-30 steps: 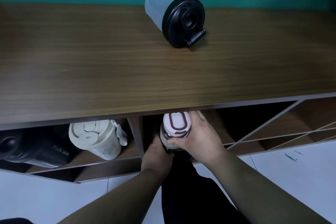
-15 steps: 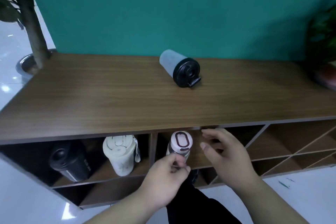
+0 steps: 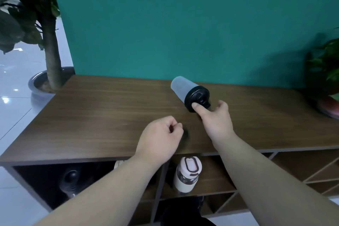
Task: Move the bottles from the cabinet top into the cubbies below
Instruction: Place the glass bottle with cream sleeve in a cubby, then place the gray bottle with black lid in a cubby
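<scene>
Your right hand (image 3: 216,121) reaches out over the wooden cabinet top (image 3: 102,112), fingers spread open, with the thumb (image 3: 197,107) touching the black lid (image 3: 197,98) of a frosted grey bottle (image 3: 181,88). That bottle lies on its side just beyond your fingertips, lid end toward you, base pointing away toward the green wall (image 3: 165,24). The hand is not closed around it. Your left hand (image 3: 161,137) hovers nearer to you and left of the right one, curled into a loose fist, holding nothing that can be seen. Below your wrists, in the cubbies, a cream bottle (image 3: 187,174) with a white lid stands between your two forearms. A black bottle (image 3: 70,181) sits in the dark cubby left of your left forearm, and a sliver of another pale bottle (image 3: 118,164) peeks out just above that arm.
</scene>
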Available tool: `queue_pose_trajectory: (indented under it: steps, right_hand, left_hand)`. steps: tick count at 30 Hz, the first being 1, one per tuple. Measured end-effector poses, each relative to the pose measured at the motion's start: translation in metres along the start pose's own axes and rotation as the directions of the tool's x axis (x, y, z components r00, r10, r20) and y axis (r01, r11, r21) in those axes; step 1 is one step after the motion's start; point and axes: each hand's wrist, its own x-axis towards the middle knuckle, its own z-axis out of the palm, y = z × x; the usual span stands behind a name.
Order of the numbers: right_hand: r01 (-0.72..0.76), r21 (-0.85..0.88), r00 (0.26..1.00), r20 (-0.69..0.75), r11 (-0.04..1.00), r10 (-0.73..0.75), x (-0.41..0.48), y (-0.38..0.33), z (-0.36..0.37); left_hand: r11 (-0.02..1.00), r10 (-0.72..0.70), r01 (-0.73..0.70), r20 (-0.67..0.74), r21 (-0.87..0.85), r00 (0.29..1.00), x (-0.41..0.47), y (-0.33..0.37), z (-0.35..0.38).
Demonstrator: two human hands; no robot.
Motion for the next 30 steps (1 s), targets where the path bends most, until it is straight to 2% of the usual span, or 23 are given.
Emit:
queue_pose_trajectory:
  steps: [7,11,15,21,24,27,29,30]
  right_hand:
    - [-0.08,0.061,0.99,-0.109,0.995,0.087,0.029,-0.014,0.046]
    - [-0.104,-0.01,0.979,-0.175,0.994,0.101,0.033,-0.014,0.054]
    - [-0.099,0.029,0.984,-0.147,0.995,0.102,0.026,-0.009,0.04]
    - [0.006,0.24,1.0,0.02,0.971,-0.011,-0.02,0.003,-0.038]
    - [0.129,0.202,0.979,0.13,0.971,-0.157,-0.047,0.012,-0.092]
    - [0.249,0.124,0.911,0.308,0.961,-0.276,-0.07,0.024,-0.142]
    - [0.296,0.038,0.852,0.442,0.954,-0.282,-0.077,0.036,-0.166]
    - [0.308,-0.017,0.828,0.496,0.951,-0.26,-0.078,0.043,-0.172]
  left_hand:
    - [0.999,-0.014,0.014,0.016,0.034,1.0,0.005,-0.003,0.002]
    - [0.996,0.011,-0.014,0.027,0.085,1.0,0.005,-0.002,0.003]
    - [0.998,0.004,-0.005,0.023,0.06,1.0,0.006,-0.002,0.002]
    - [0.998,-0.004,0.003,-0.015,-0.068,1.0,0.004,-0.003,0.001]
    - [0.975,0.069,-0.067,0.003,-0.213,0.998,-0.014,-0.002,-0.003]
    - [0.965,0.188,-0.161,0.122,-0.206,0.975,-0.049,-0.001,0.002]
    - [0.973,0.225,-0.197,0.316,-0.119,0.922,-0.07,0.003,0.018]
    - [0.978,0.208,-0.19,0.446,-0.085,0.871,-0.078,0.006,0.028]
